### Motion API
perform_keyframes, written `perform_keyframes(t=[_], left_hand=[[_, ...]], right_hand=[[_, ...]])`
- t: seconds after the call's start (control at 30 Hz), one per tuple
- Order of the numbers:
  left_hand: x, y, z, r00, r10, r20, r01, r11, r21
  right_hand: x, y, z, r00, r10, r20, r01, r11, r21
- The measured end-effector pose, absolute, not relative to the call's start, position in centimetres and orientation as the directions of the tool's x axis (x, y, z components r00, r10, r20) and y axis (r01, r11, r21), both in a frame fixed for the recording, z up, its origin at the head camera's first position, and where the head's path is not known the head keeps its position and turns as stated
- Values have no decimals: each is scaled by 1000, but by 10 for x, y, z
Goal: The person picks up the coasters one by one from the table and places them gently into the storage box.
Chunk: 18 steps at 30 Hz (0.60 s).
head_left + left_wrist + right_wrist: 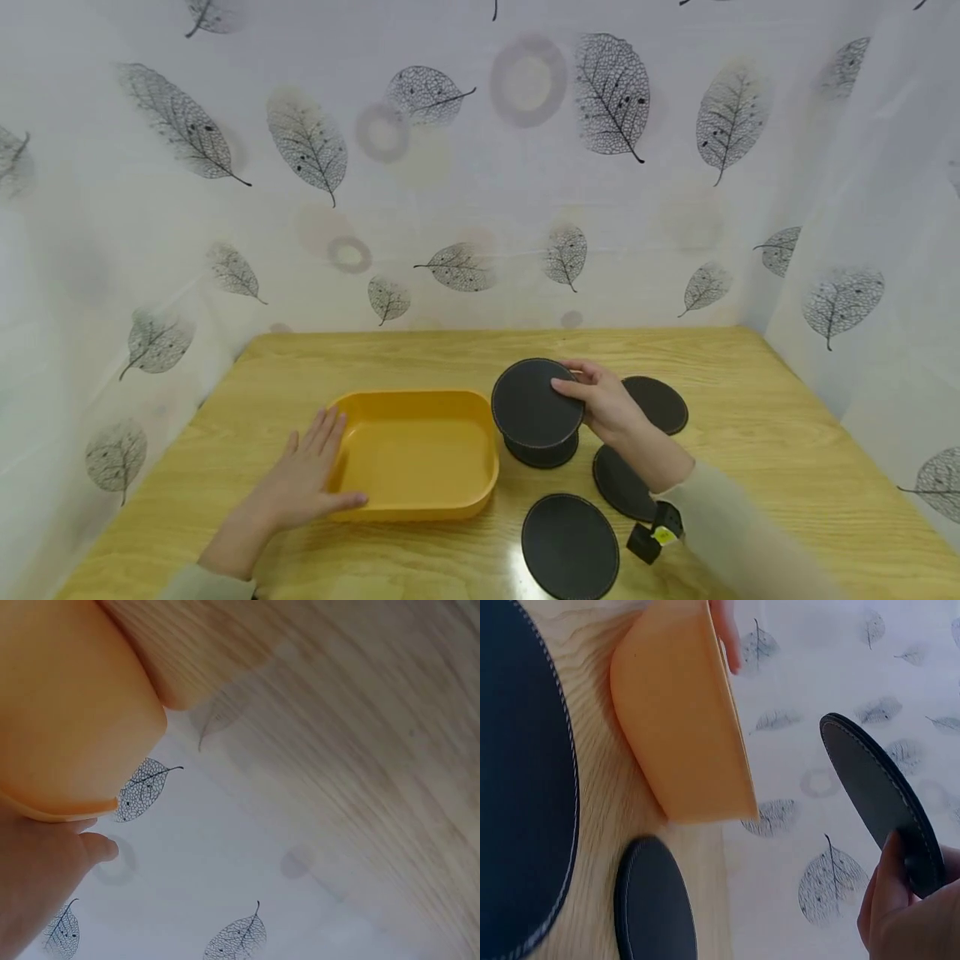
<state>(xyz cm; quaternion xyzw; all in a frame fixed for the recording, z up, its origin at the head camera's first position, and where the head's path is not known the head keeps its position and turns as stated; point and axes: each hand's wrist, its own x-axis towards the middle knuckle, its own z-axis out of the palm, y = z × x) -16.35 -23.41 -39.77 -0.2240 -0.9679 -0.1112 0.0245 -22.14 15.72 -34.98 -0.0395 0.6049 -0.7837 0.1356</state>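
Observation:
In the head view my right hand (609, 407) pinches a round black coaster (534, 404) with pale edge stitching, thumb on its face, raised beside the right end of a yellow plastic tray (412, 450). The right wrist view has the same coaster (874, 791) tilted well above the table. My left hand (303, 485) rests on the tray's left end, fingers straight and spread along the rim, thumb over the near corner. Partly hidden below the held coaster lies another black coaster (542, 456). No coaster shows inside the tray.
More coasters lie on the wooden table (772, 467): a near one (570, 546), one partly under my right forearm (621, 485), and a far one (660, 404). A small black device (657, 533) sits at my right wrist. Leaf-patterned curtains (465, 183) enclose the table's back and sides.

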Motion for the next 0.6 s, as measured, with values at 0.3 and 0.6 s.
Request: perform_keyframes(t=[0.3,0.6], left_hand=[[-164,-232,-396,-892,438,107,451,871,196],[-162,-234,-398,-897,427,112,441,879,183]], right_hand=[[-230,102,-361,-941,-311,-134,205,-206,-957],[-230,58,-368,-926,-338,-168,210,-91,-973]])
